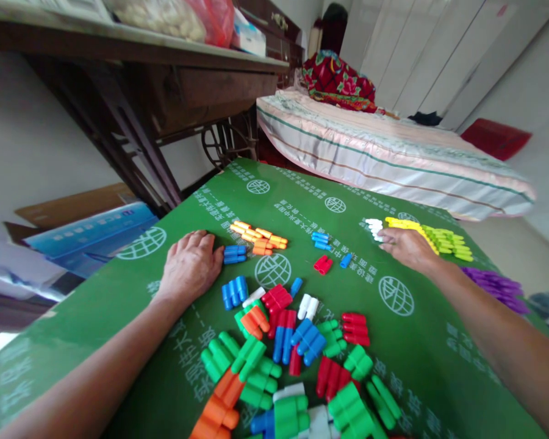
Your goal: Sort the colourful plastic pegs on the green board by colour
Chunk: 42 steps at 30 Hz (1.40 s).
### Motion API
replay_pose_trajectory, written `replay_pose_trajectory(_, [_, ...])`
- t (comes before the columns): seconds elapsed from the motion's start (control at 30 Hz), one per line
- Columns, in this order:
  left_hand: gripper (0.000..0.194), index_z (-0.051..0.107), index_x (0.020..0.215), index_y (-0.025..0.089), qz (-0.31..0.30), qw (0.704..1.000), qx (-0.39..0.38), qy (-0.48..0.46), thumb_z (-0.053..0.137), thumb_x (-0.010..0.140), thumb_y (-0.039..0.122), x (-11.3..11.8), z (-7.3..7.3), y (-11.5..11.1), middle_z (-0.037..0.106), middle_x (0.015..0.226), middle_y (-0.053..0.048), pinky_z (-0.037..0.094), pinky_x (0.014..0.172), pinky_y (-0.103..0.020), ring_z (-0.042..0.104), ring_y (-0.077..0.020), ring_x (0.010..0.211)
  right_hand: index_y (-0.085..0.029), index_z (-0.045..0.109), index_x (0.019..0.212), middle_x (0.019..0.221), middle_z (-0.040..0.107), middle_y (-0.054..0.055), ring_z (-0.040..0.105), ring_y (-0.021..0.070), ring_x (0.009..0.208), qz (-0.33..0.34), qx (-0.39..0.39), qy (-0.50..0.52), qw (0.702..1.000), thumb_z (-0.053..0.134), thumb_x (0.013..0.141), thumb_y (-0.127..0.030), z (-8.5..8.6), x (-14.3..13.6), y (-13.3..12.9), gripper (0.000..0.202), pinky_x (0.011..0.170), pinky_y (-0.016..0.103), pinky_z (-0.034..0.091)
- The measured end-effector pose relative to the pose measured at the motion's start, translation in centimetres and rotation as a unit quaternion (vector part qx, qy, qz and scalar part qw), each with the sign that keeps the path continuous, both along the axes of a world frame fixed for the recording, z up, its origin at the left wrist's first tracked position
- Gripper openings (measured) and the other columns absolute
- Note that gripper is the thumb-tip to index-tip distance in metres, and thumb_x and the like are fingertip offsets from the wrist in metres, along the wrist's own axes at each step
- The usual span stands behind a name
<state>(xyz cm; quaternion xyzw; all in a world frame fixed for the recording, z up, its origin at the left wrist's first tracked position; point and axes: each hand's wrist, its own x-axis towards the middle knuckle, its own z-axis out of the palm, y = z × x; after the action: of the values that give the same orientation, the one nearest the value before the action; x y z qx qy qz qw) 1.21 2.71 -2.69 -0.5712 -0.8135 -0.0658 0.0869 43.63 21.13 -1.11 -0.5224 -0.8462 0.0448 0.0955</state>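
Observation:
My left hand (190, 262) rests palm down on the green board, its fingers stretched out, holding nothing. Just beside its fingertips lies a blue building block (235, 254). At the far right, the fingers of my right hand (407, 246) are pinched together at a small group of white building blocks (374, 228), seemingly gripping one at the edge. Yellow blocks (400, 224) lie directly behind that hand. Orange blocks (260, 236) form a row between my hands. Close to me is a loose pile of mixed blocks, with a green block (293, 414) and a red block (277, 297).
The green board (274, 189) carries printed globe marks. Lime blocks (448, 242) and purple blocks (496, 286) lie along its right side. A few blue blocks (321, 239) sit mid-board. A wooden table (229, 85) overhangs at the left; a bed (393, 152) stands beyond.

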Motion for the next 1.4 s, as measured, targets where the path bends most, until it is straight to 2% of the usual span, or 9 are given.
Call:
replay_pose_trajectory(0.07, [0.057, 0.054, 0.121, 0.009, 0.000, 1.000, 0.002, 0.000, 0.022, 0.089, 0.043, 0.0, -0.2, 0.0, 0.052, 0.134, -0.018, 0.038, 0.106, -0.047, 0.045, -0.0334, 0.127, -0.023, 0.071, 0.103, 0.089, 0.073, 0.003, 0.068, 0.0179, 0.077, 0.054, -0.056, 0.027, 0.997, 0.058, 0.083, -0.023, 0.5, -1.9, -2.7, 0.025, 0.072, 0.028, 0.050])
replay_pose_trajectory(0.13, [0.056, 0.054, 0.121, 0.009, 0.001, 1.000, 0.002, -0.003, 0.023, 0.089, 0.043, 0.1, -0.2, 0.1, 0.051, 0.134, -0.018, 0.038, 0.106, -0.047, 0.045, -0.0336, 0.127, -0.024, 0.071, 0.105, 0.096, 0.072, 0.002, 0.066, 0.0156, 0.081, 0.165, -0.087, 0.031, 0.982, 0.055, 0.087, -0.023, 1.1, -4.4, -5.9, 0.024, 0.074, 0.027, 0.049])
replay_pose_trajectory(0.23, [0.054, 0.055, 0.119, 0.009, -0.001, 1.000, 0.003, -0.008, 0.025, 0.089, 0.042, 0.3, 0.0, 0.0, 0.052, 0.133, -0.018, 0.038, 0.106, -0.047, 0.045, -0.0338, 0.127, -0.023, 0.067, 0.109, 0.103, 0.068, 0.004, 0.061, 0.0166, 0.095, 0.321, -0.094, -0.003, 0.942, 0.054, 0.088, -0.020, 2.4, -8.4, -10.4, 0.025, 0.081, 0.027, 0.046])
replay_pose_trajectory(0.3, [0.052, 0.055, 0.118, 0.009, -0.003, 1.000, 0.005, -0.016, 0.027, 0.089, 0.041, 0.5, 0.2, 0.0, 0.053, 0.132, -0.018, 0.038, 0.106, -0.047, 0.045, -0.0338, 0.126, -0.022, 0.066, 0.107, 0.097, 0.066, 0.005, 0.058, 0.0164, 0.094, 0.380, -0.095, -0.047, 0.919, 0.053, 0.088, -0.016, 3.1, -10.5, -12.4, 0.024, 0.077, 0.027, 0.043])
replay_pose_trajectory(0.37, [0.051, 0.055, 0.117, 0.010, -0.003, 1.000, 0.010, -0.023, 0.028, 0.088, 0.041, 0.7, 0.3, 0.0, 0.053, 0.131, -0.017, 0.039, 0.105, -0.048, 0.045, -0.0339, 0.125, -0.020, 0.065, 0.101, 0.092, 0.063, 0.005, 0.056, 0.0163, 0.090, 0.403, -0.087, -0.092, 0.906, 0.048, 0.089, -0.012, 3.5, -11.8, -13.7, 0.022, 0.072, 0.026, 0.041])
replay_pose_trajectory(0.47, [0.049, 0.056, 0.116, 0.010, 0.000, 0.999, 0.017, -0.031, 0.029, 0.088, 0.041, 0.8, 0.4, -0.1, 0.054, 0.130, -0.018, 0.039, 0.104, -0.049, 0.045, -0.0340, 0.125, -0.019, 0.064, 0.095, 0.090, 0.060, 0.005, 0.053, 0.0166, 0.085, 0.400, -0.069, -0.137, 0.903, 0.042, 0.091, -0.011, 3.7, -12.6, -14.3, 0.023, 0.069, 0.027, 0.038])
replay_pose_trajectory(0.7, [0.045, 0.058, 0.111, 0.012, 0.000, 0.999, 0.023, -0.030, 0.031, 0.088, 0.040, 1.0, 0.1, -0.3, 0.056, 0.126, -0.017, 0.040, 0.102, -0.047, 0.047, -0.0319, 0.122, -0.020, 0.062, 0.094, 0.093, 0.059, 0.005, 0.056, 0.0170, 0.087, 0.360, -0.096, -0.186, 0.909, 0.048, 0.085, -0.008, 4.1, -12.2, -14.2, 0.021, 0.068, 0.027, 0.037])
replay_pose_trajectory(0.97, [0.045, 0.056, 0.113, 0.014, 0.004, 0.999, 0.023, -0.042, 0.031, 0.087, 0.041, 1.2, -0.1, -0.1, 0.055, 0.125, -0.016, 0.039, 0.101, -0.048, 0.045, -0.0321, 0.121, -0.019, 0.064, 0.095, 0.097, 0.062, 0.007, 0.059, 0.0183, 0.091, 0.315, -0.110, -0.235, 0.913, 0.048, 0.086, -0.015, 5.3, -12.9, -14.9, 0.018, 0.069, 0.027, 0.040])
replay_pose_trajectory(1.4, [0.047, 0.057, 0.111, 0.012, 0.002, 0.998, 0.029, -0.060, 0.029, 0.087, 0.041, 1.4, 0.1, -0.2, 0.055, 0.124, -0.018, 0.037, 0.101, -0.048, 0.045, -0.0323, 0.121, -0.020, 0.064, 0.082, 0.089, 0.064, 0.006, 0.061, 0.0190, 0.080, 0.223, -0.091, -0.236, 0.941, 0.059, 0.084, -0.028, 4.5, -9.4, -15.1, 0.009, 0.065, 0.027, 0.041])
